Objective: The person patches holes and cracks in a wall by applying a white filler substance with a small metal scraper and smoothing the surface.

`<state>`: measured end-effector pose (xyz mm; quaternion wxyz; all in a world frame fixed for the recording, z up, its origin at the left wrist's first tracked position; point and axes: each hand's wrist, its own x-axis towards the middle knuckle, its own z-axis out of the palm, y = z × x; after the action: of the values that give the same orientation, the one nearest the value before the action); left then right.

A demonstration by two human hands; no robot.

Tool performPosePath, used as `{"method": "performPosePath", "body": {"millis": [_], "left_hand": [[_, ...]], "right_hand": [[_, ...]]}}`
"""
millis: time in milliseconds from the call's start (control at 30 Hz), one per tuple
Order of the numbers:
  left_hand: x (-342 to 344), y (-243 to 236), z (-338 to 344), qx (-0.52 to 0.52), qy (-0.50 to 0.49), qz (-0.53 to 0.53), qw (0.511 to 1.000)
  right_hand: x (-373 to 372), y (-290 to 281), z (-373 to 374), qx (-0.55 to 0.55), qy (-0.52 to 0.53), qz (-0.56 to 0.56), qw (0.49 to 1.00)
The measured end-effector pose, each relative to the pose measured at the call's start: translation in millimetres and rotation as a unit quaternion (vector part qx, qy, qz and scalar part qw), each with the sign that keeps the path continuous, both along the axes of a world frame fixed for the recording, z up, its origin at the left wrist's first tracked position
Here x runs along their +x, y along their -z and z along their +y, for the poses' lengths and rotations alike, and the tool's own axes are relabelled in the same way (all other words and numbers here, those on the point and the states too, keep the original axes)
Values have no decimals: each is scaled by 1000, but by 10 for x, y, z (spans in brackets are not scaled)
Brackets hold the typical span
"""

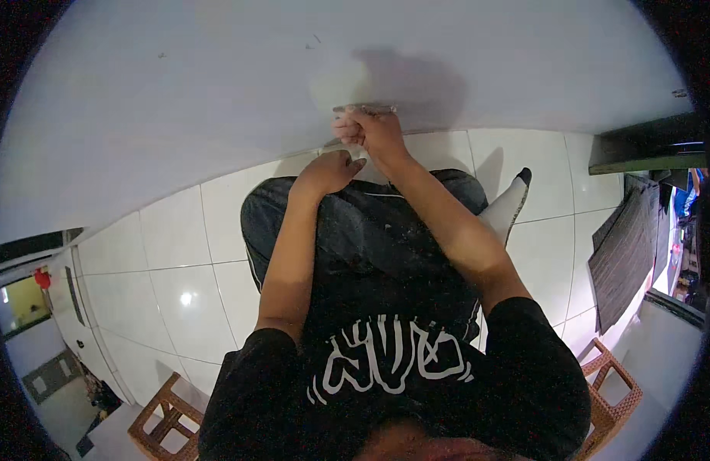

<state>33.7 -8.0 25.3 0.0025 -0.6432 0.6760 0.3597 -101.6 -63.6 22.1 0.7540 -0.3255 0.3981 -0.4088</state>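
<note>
Close to the white wall (239,84), my right hand (374,132) is closed around a thin, elongated tool (382,109) that lies sideways along the top of the fist. Its kind is too small and blurred to tell. A little lower and to the left is my left hand (326,174), above my knee, with its fingers curled under and the thumb toward the right hand. Whatever the left fingers hold, if anything, is hidden. The two hands are close together but apart. My right hand casts a shadow on the wall.
White floor tiles (174,296) surround my bent legs. Brown woven-pattern stools stand behind me, one at left (166,419) and one at right (612,392). A grey mat (624,253) lies by the right doorway. A white door (82,323) is at left.
</note>
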Motion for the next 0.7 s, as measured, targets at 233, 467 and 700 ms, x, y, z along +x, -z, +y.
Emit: {"method": "performPosePath", "body": {"millis": [233, 467, 700], "left_hand": [[-7, -2, 5, 12, 4, -10, 1000], [-38, -35, -6, 23, 6, -13, 1000], [-12, 35, -20, 34, 8, -8, 999]], "right_hand": [[13, -75, 42, -10, 3, 11, 1000], [12, 23, 4, -25, 1, -25, 999], [0, -77, 23, 7, -7, 28, 1000]]}}
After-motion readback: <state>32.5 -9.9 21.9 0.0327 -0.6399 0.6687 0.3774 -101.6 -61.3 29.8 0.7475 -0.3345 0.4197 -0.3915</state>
